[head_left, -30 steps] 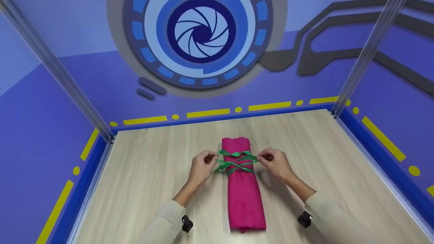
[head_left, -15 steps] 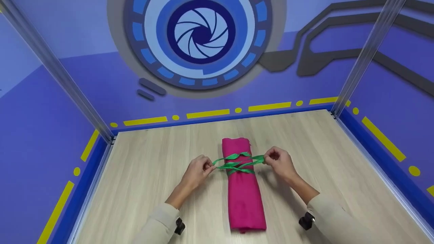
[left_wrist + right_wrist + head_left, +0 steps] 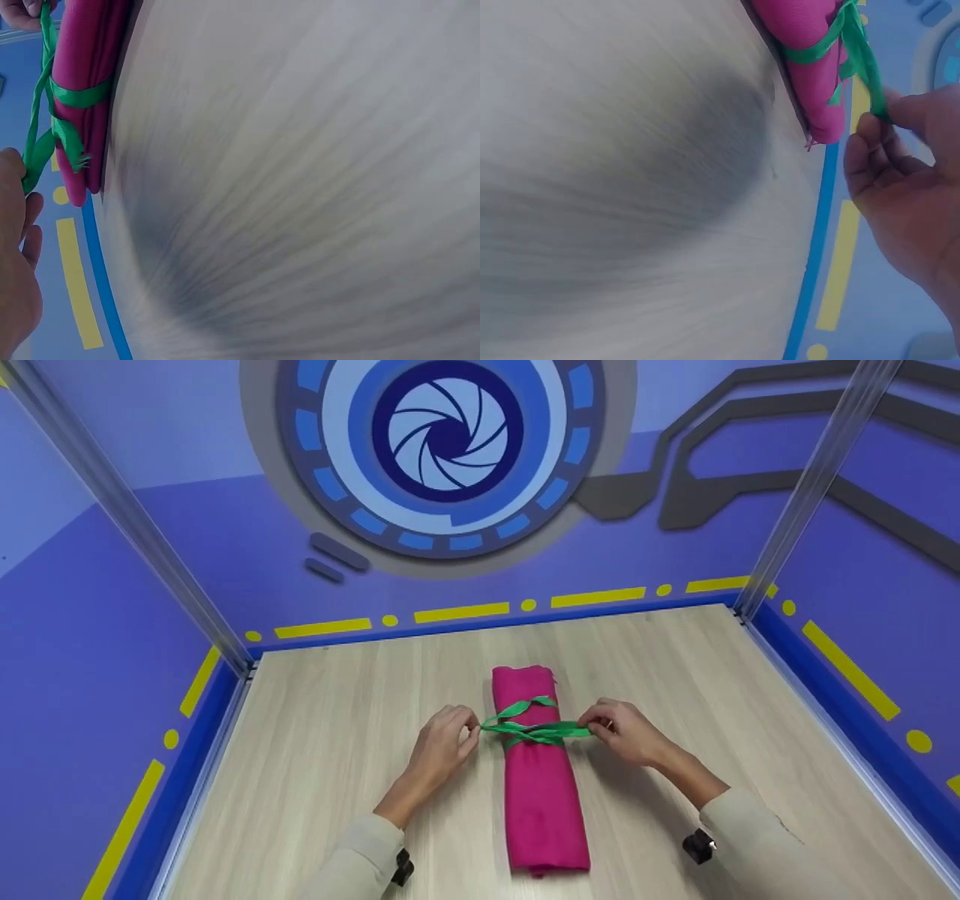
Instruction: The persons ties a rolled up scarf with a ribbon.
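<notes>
A long roll of magenta cloth (image 3: pixel 544 810) lies lengthwise on the wooden table. Around its upper part runs a green ribbon (image 3: pixel 551 730), crossed on top, with a frayed loose end seen in the left wrist view. My left hand (image 3: pixel 442 742), left of the roll, pinches one length of the ribbon between thumb and fingers. On the other side, my right hand (image 3: pixel 626 731) pinches another length, drawn out flat to the right. Both lengths look stretched. In the right wrist view, the ribbon (image 3: pixel 866 67) passes between the right thumb and forefinger. The crossing is too small to make out clearly.
The pale wood table (image 3: pixel 337 697) is bounded by a blue printed back wall (image 3: pixel 450 566) and side walls. Metal posts (image 3: pixel 814 487) stand at the back corners. A small black device (image 3: pixel 699 846) sits at each sleeve cuff.
My right hand has moved right and slightly toward me, pulling the green ribbon longer. My left hand went left and nearer, then slightly back right. The ribbon crossing is tighter; the cloth roll stays put.
</notes>
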{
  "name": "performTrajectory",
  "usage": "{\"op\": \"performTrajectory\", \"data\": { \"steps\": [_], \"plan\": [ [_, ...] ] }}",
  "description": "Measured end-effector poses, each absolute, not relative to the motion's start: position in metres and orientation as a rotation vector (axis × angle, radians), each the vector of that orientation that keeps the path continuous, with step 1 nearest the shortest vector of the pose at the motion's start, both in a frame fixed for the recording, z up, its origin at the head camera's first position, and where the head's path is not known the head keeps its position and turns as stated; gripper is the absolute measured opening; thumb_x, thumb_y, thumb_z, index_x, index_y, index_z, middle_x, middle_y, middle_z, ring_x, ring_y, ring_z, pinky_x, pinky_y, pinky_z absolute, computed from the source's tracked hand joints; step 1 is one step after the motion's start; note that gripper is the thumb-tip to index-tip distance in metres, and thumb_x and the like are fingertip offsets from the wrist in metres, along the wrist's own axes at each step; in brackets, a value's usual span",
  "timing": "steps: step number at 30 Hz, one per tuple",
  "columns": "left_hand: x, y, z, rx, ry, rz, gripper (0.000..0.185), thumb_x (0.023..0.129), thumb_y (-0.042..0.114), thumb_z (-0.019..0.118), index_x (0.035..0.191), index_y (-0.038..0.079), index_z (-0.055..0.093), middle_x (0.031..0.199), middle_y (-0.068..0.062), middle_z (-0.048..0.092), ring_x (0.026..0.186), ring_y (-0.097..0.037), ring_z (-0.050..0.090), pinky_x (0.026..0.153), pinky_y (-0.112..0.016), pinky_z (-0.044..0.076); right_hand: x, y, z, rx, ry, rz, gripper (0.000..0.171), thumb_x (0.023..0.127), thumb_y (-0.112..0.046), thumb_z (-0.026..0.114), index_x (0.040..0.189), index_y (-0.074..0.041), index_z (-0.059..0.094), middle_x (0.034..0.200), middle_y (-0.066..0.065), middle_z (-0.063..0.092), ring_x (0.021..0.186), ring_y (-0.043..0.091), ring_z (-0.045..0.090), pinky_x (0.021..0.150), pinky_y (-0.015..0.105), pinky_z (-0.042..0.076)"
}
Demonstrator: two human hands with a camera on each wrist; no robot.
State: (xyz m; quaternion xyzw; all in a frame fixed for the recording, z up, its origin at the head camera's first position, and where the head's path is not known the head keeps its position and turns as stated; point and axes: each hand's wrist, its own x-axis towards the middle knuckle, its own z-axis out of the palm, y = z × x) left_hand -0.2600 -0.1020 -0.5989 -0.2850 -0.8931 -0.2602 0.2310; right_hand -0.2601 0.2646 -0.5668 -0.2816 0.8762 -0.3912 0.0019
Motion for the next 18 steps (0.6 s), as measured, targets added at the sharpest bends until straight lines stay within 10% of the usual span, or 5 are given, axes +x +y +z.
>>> {"op": "performTrajectory", "data": {
  "steps": [18],
  "plan": [
    [-0.259, -0.132, -0.598, -0.865, -2.64, -0.468, 0.008, 0.097, 0.021, 0.08, 0.096, 0.013, 0.077, 0.09, 0.003, 0.062, 0.085, -0.015, 0.058, 0.074, -0.034, 0.05, -0.264, 0.282, -0.567, -0.831, 2.835, -1.125, 0.023, 0.101, -0.02, 0.075, 0.08, -0.017, 0.066, 0.082, -0.008, 0.058, 0.076, 0.009, 0.053, 0.068, 0.027, 0.048]
  ]
}}
